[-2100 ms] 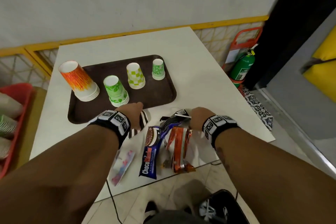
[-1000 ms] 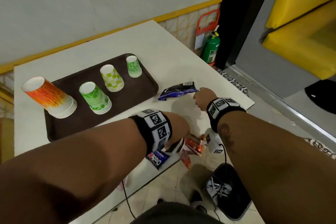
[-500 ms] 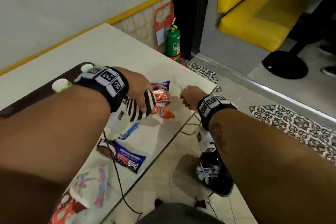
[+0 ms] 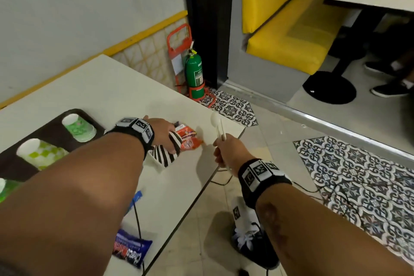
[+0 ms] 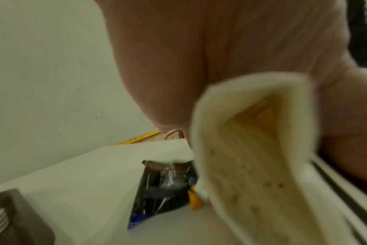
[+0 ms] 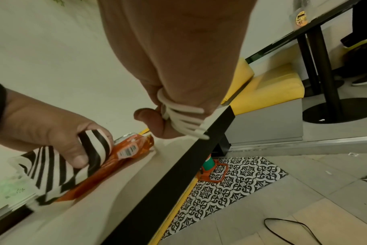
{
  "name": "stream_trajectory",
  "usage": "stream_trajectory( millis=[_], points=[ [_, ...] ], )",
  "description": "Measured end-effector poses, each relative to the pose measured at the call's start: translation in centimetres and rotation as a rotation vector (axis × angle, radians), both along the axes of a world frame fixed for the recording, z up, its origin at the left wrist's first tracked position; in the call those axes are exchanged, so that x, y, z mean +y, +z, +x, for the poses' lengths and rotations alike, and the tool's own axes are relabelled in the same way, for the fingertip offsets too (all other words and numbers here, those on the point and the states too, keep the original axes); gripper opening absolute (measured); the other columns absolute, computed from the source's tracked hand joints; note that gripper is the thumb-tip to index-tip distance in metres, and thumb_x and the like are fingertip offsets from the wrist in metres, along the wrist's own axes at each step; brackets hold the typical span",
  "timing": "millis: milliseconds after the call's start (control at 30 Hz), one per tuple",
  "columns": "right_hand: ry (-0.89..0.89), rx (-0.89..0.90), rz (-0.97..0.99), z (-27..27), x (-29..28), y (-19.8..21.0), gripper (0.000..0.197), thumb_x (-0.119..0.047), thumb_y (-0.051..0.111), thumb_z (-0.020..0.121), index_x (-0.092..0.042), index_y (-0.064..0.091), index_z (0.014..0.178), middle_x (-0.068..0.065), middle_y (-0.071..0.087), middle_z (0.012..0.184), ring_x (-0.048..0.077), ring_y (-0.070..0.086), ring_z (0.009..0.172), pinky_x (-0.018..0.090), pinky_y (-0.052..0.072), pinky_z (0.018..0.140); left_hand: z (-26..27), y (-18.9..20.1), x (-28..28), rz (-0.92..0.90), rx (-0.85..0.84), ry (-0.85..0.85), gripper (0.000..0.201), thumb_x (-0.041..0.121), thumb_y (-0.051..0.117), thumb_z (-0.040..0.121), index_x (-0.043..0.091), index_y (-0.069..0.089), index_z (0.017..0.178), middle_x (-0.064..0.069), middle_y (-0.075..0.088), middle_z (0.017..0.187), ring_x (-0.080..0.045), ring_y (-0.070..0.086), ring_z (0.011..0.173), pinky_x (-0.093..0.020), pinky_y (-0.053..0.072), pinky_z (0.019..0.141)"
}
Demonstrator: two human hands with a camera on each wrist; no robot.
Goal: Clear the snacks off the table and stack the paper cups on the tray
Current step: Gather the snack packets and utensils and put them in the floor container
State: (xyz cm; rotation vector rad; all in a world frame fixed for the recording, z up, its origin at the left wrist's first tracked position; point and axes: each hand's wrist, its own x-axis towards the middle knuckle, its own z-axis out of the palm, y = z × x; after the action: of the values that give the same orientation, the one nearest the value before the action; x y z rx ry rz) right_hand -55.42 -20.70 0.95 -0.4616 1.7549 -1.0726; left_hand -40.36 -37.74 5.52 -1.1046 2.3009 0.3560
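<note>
My left hand [image 4: 171, 139] grips a black-and-white striped paper carton [image 4: 165, 154] near the table's right edge. Orange snack packets [image 4: 188, 139] lie against the carton under its fingers. The right wrist view shows that left hand [image 6: 59, 137] wrapped round the striped carton [image 6: 52, 170] on top of an orange packet [image 6: 126, 152]. My right hand [image 4: 221, 149] pinches a white plastic spoon and fork [image 4: 216, 124] just above the table corner. A dark snack packet [image 5: 163, 187] lies beyond the carton's open cream mouth [image 5: 251, 157]. Paper cups [image 4: 78, 127] stand on the brown tray [image 4: 48, 126].
A blue chocolate packet [image 4: 132, 251] lies at the white table's [image 4: 112, 87] near edge beside a black cable. A green fire extinguisher [image 4: 195, 76] stands on the floor past the table. A yellow bench [image 4: 286, 47] and another table are at the right.
The view has swung right. My left hand carried the striped carton over to the orange packets. My right hand left the purple packet and now holds the white spoon and fork, raised.
</note>
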Motion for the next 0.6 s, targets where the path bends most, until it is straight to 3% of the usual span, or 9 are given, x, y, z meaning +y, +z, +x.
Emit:
stream_trajectory(
  millis=[67, 133, 300, 400, 467, 567, 600],
  points=[
    [0.011, -0.020, 0.011, 0.2, -0.1, -0.5, 0.021, -0.015, 0.039, 0.100, -0.012, 0.053, 0.084, 0.009, 0.055, 0.070, 0.020, 0.048, 0.052, 0.027, 0.040, 0.049, -0.1, -1.1, 0.0, 0.051, 0.054, 0.066, 0.052, 0.047, 0.085, 0.067, 0.021, 0.066, 0.109, 0.001, 0.072, 0.103, -0.018, 0.067, 0.095, -0.035, 0.051, 0.091],
    [0.002, -0.069, 0.031, 0.7, -0.2, -0.4, 0.020, -0.015, 0.039, 0.100, -0.010, 0.054, 0.089, 0.009, 0.054, 0.069, 0.019, 0.048, 0.052, 0.026, 0.040, 0.049, -0.2, -1.6, 0.1, 0.042, 0.076, 0.110, 0.050, 0.044, 0.085, 0.068, 0.019, 0.067, 0.107, -0.002, 0.072, 0.102, -0.021, 0.068, 0.091, -0.034, 0.054, 0.084],
    [-0.130, -0.306, -0.014, 0.9, -0.3, 0.6, 0.021, -0.013, 0.038, 0.102, -0.009, 0.054, 0.089, 0.006, 0.051, 0.064, 0.017, 0.045, 0.050, 0.025, 0.037, 0.046, -1.7, -0.8, 1.1, -0.003, 0.121, 0.176, 0.062, 0.049, 0.084, 0.070, 0.013, 0.065, 0.117, -0.007, 0.069, 0.114, -0.027, 0.064, 0.103, -0.031, 0.049, 0.086],
    [-0.246, -0.459, -0.076, -1.0, 0.6, 0.9, 0.025, -0.010, 0.036, 0.103, -0.010, 0.052, 0.084, 0.005, 0.047, 0.059, 0.015, 0.040, 0.047, 0.023, 0.032, 0.045, -5.3, -0.3, 1.7, 0.173, 0.300, 0.357, 0.083, 0.061, 0.088, 0.050, 0.015, 0.066, 0.115, -0.003, 0.072, 0.113, -0.024, 0.068, 0.102, -0.033, 0.052, 0.096],
    [-0.333, -0.508, -0.087, -3.1, 1.6, 0.3, 0.029, -0.008, 0.037, 0.101, -0.012, 0.052, 0.077, 0.003, 0.045, 0.054, 0.013, 0.038, 0.042, 0.019, 0.032, 0.042, -8.2, -0.7, 3.2, 0.331, 0.425, 0.467, 0.092, 0.066, 0.090, 0.039, 0.018, 0.070, 0.115, -0.004, 0.074, 0.112, -0.023, 0.071, 0.098, -0.039, 0.055, 0.095],
    [-0.431, -0.472, -0.025, -6.7, 4.6, -1.5, 0.032, 0.000, 0.037, 0.094, -0.013, 0.051, 0.069, 0.003, 0.043, 0.047, 0.012, 0.037, 0.035, 0.013, 0.032, 0.039, -12.8, -0.8, 8.8, 0.725, 0.524, 0.687, 0.020, 0.026, 0.081, 0.081, 0.011, 0.072, 0.091, -0.007, 0.077, 0.083, -0.020, 0.074, 0.069, -0.031, 0.061, 0.062],
    [-0.461, -0.457, 0.002, -7.9, 6.1, -2.4, 0.034, 0.003, 0.034, 0.093, -0.012, 0.048, 0.067, 0.003, 0.041, 0.044, 0.013, 0.036, 0.035, 0.013, 0.032, 0.039, -14.3, -1.7, 10.5, 0.790, 0.507, 0.702, 0.012, 0.020, 0.077, 0.085, 0.011, 0.071, 0.091, -0.007, 0.077, 0.077, -0.019, 0.074, 0.064, -0.030, 0.060, 0.055]
  ],
)
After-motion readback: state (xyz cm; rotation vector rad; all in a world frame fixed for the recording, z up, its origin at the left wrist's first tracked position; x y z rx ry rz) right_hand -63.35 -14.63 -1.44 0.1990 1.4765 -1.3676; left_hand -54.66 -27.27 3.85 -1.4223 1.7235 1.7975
